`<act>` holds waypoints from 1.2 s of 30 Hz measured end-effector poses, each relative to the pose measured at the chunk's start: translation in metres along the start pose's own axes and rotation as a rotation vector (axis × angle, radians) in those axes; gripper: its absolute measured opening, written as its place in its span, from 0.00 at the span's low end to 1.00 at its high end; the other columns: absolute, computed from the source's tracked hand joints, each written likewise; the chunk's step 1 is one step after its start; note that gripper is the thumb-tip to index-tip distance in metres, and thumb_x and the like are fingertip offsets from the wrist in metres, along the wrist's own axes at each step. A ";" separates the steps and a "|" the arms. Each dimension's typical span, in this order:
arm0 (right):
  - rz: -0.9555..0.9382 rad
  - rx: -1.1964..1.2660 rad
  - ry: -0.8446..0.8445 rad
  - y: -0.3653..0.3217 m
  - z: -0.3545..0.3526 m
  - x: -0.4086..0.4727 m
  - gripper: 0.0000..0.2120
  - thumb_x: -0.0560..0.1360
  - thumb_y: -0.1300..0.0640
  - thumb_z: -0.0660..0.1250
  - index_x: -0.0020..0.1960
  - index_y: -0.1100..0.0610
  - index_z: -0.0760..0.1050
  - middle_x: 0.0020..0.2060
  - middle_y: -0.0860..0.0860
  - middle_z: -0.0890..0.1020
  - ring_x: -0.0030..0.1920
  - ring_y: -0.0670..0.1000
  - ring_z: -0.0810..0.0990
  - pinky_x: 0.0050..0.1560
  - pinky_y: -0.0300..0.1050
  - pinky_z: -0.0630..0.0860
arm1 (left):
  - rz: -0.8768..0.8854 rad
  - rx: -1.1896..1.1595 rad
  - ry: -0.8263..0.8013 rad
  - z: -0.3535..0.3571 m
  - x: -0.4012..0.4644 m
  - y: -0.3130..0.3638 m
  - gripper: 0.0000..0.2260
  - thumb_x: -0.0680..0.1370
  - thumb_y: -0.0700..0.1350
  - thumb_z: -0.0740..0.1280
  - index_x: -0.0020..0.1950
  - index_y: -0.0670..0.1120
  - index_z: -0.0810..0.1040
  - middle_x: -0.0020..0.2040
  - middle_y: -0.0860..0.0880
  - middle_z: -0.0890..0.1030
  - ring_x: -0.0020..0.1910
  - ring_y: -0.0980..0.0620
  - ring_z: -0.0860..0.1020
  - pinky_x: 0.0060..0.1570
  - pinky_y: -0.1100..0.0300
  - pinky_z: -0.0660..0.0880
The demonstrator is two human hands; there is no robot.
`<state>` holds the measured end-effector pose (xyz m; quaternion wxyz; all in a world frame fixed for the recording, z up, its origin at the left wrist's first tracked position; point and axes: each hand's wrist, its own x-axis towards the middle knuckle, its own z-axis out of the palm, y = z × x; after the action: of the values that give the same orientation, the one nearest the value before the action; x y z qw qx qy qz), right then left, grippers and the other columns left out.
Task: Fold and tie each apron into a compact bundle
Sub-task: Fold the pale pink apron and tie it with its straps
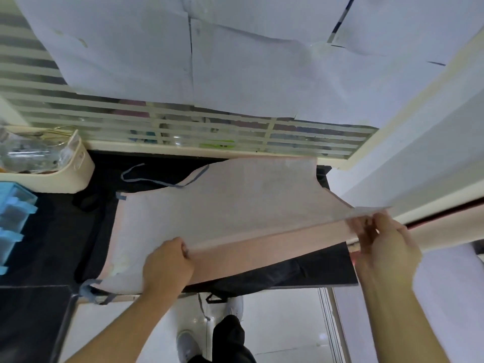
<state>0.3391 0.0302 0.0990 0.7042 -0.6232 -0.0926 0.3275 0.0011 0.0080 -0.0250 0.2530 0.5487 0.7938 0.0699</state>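
A pale pink apron point(235, 200) lies spread on a black-covered table point(52, 231), its near edge lifted off the surface. My left hand point(167, 265) grips that raised edge near its middle. My right hand point(385, 244) pinches the apron's right corner, held up by the wall. Blue-grey ties show at three spots: a loop point(157, 179) at the far left, a short tab point(121, 197) on the left side, and a bunched strap point(90, 292) at the near left corner. A black apron point(301, 271) lies underneath, its strap point(214, 297) hanging over the table's front edge.
A cream bin point(76, 169) with clear plastic items stands at the back left, and blue plastic drawers point(13, 213) sit at the left edge. A slatted window partition point(183, 127) runs behind the table. A white wall and ledge point(419, 163) close in on the right. My shoes and the tiled floor show below.
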 end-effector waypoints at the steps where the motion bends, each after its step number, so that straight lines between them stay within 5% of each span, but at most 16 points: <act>1: -0.001 0.014 0.032 -0.004 -0.007 0.009 0.04 0.78 0.66 0.70 0.46 0.60 0.77 0.34 0.51 0.80 0.40 0.53 0.82 0.55 0.54 0.85 | -0.042 -0.040 -0.039 -0.011 0.007 -0.015 0.10 0.77 0.39 0.68 0.37 0.51 0.75 0.34 0.52 0.79 0.33 0.51 0.77 0.34 0.55 0.76; 7: 0.108 -0.057 0.007 0.003 -0.010 0.036 0.03 0.79 0.65 0.71 0.48 0.63 0.79 0.35 0.54 0.83 0.40 0.55 0.86 0.49 0.51 0.86 | -0.251 -0.537 -0.212 -0.058 0.027 -0.028 0.18 0.74 0.27 0.57 0.28 0.41 0.77 0.30 0.41 0.81 0.34 0.34 0.78 0.34 0.54 0.77; 10: 0.198 -0.050 -0.012 0.018 0.001 0.041 0.02 0.80 0.64 0.70 0.50 0.64 0.78 0.31 0.51 0.83 0.36 0.51 0.85 0.43 0.44 0.85 | -0.505 -1.008 -0.247 -0.049 0.037 0.001 0.18 0.76 0.27 0.51 0.31 0.39 0.71 0.25 0.39 0.74 0.23 0.43 0.74 0.26 0.53 0.78; 13: 0.222 -0.072 -0.031 0.025 0.008 0.062 0.04 0.81 0.62 0.70 0.51 0.64 0.78 0.31 0.52 0.83 0.36 0.52 0.86 0.42 0.46 0.85 | -0.528 -1.305 -0.177 -0.047 0.057 0.024 0.16 0.77 0.29 0.50 0.33 0.44 0.66 0.25 0.44 0.74 0.23 0.46 0.76 0.33 0.53 0.78; 16: 0.221 -0.117 -0.049 0.027 0.018 0.084 0.07 0.82 0.61 0.70 0.55 0.66 0.78 0.35 0.54 0.82 0.41 0.57 0.88 0.46 0.50 0.86 | -0.541 -1.462 -0.052 -0.065 0.086 0.043 0.17 0.77 0.29 0.47 0.35 0.45 0.64 0.26 0.47 0.78 0.26 0.50 0.81 0.31 0.55 0.82; 21: 0.195 -0.247 -0.065 0.029 0.056 0.136 0.05 0.83 0.60 0.68 0.54 0.63 0.78 0.39 0.56 0.83 0.41 0.57 0.88 0.44 0.51 0.86 | -0.481 -1.453 0.044 -0.102 0.160 0.092 0.19 0.83 0.32 0.49 0.36 0.44 0.68 0.29 0.47 0.83 0.43 0.45 0.83 0.56 0.48 0.82; 24: 0.156 -0.408 -0.079 0.043 0.081 0.175 0.04 0.82 0.58 0.67 0.53 0.59 0.79 0.37 0.55 0.82 0.36 0.53 0.85 0.38 0.47 0.81 | -0.371 -1.386 0.033 -0.104 0.197 0.113 0.20 0.80 0.30 0.48 0.58 0.35 0.79 0.45 0.43 0.86 0.52 0.42 0.87 0.57 0.47 0.82; 25: 0.149 -0.457 -0.077 0.050 0.090 0.191 0.04 0.81 0.59 0.67 0.52 0.59 0.79 0.36 0.54 0.82 0.35 0.53 0.84 0.36 0.46 0.79 | -0.340 -1.352 0.023 -0.102 0.209 0.120 0.20 0.80 0.30 0.48 0.58 0.36 0.79 0.50 0.41 0.86 0.54 0.42 0.86 0.55 0.47 0.83; 28: 0.173 -0.518 -0.065 0.073 0.107 0.229 0.04 0.80 0.61 0.66 0.48 0.59 0.79 0.37 0.56 0.82 0.34 0.54 0.83 0.34 0.46 0.79 | -0.264 -1.233 -0.031 -0.089 0.229 0.137 0.20 0.83 0.32 0.49 0.37 0.44 0.72 0.53 0.41 0.88 0.55 0.43 0.87 0.54 0.48 0.82; 31: 0.238 -0.546 -0.035 0.098 0.115 0.258 0.05 0.80 0.62 0.66 0.46 0.60 0.79 0.42 0.60 0.85 0.37 0.56 0.87 0.37 0.47 0.82 | -0.236 -1.192 -0.067 -0.070 0.247 0.144 0.19 0.83 0.33 0.50 0.38 0.45 0.73 0.53 0.44 0.88 0.55 0.46 0.86 0.57 0.48 0.80; 33: 0.287 -0.556 -0.039 0.115 0.114 0.268 0.05 0.81 0.63 0.65 0.52 0.62 0.79 0.47 0.61 0.86 0.41 0.57 0.88 0.39 0.48 0.84 | -0.230 -1.174 -0.099 -0.053 0.257 0.140 0.14 0.84 0.34 0.55 0.45 0.44 0.77 0.56 0.47 0.88 0.57 0.48 0.86 0.61 0.48 0.79; 36: 0.254 -0.712 -0.116 0.136 0.111 0.259 0.22 0.80 0.63 0.65 0.73 0.58 0.68 0.54 0.59 0.84 0.43 0.56 0.88 0.43 0.51 0.84 | -0.262 -0.965 -0.156 -0.028 0.261 0.131 0.05 0.81 0.43 0.69 0.56 0.45 0.79 0.56 0.48 0.87 0.56 0.48 0.85 0.63 0.48 0.78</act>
<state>0.4316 0.2720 -0.0773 0.3911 -0.8158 -0.1623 0.3940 0.0267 0.3005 -0.0352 0.5432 0.2687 0.7117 0.3553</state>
